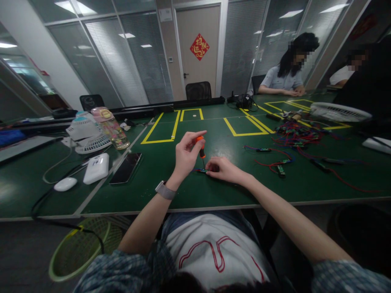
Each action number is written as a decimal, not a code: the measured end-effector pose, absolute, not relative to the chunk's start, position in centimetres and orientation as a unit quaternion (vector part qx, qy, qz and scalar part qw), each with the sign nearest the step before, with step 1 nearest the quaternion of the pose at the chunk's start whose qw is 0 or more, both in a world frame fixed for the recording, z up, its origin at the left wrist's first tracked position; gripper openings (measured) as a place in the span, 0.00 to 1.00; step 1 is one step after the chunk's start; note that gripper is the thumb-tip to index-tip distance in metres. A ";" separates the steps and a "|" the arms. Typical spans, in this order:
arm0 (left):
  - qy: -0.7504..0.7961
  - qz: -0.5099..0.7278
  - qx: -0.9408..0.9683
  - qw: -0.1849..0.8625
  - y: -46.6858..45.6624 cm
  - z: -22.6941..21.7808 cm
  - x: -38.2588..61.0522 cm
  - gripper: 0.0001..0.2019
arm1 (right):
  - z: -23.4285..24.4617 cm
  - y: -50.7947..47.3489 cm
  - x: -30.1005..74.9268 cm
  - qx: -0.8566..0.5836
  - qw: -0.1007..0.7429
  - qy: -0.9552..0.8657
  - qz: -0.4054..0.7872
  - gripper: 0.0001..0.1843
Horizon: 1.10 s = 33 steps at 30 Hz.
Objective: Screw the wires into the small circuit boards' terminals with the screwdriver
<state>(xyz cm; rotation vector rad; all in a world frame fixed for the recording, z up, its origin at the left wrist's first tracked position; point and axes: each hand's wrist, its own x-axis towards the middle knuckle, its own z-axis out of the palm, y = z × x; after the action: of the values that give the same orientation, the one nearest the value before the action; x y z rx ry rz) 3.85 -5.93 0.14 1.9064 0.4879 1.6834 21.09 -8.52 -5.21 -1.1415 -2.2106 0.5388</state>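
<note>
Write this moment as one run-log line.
left hand: holds screwdriver, tip down at circuit board | right hand: steadies circuit board on table | right side: tangled wires | left side: phone

Orange-and-black screwdriver [202, 152], green circuit board [201, 170], dark-green tabletop [155, 167], yellow tape [250, 134], red wires [295, 133], blue plaid sleeves [113, 273]

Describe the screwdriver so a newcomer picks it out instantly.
On the green table, find the left hand, with a watch on its wrist. It holds the screwdriver nearly upright, shaft pointing down toward a small circuit board; the orange-and-black handle sets it apart from that green board.
</note>
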 end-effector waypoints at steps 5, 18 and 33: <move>0.178 0.589 0.716 0.330 -5.9 0.5 3.6 0.11 | -5.2 -8.5 21.1 -0.429 0.292 -0.830 0.203 0.03; 0.154 0.585 0.703 0.374 -5.6 0.2 3.8 0.15 | -4.9 -8.7 21.0 -0.432 0.294 -0.827 0.206 0.03; 0.221 0.638 0.699 0.236 -5.8 0.1 3.9 0.09 | -5.2 -8.7 21.2 -0.425 0.298 -0.829 0.207 0.03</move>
<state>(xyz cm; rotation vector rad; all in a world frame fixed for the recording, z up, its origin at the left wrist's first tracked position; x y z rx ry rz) 3.88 -5.82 0.10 1.9169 0.6064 1.7493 21.18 -8.71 -5.16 -1.1286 -2.2026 0.5509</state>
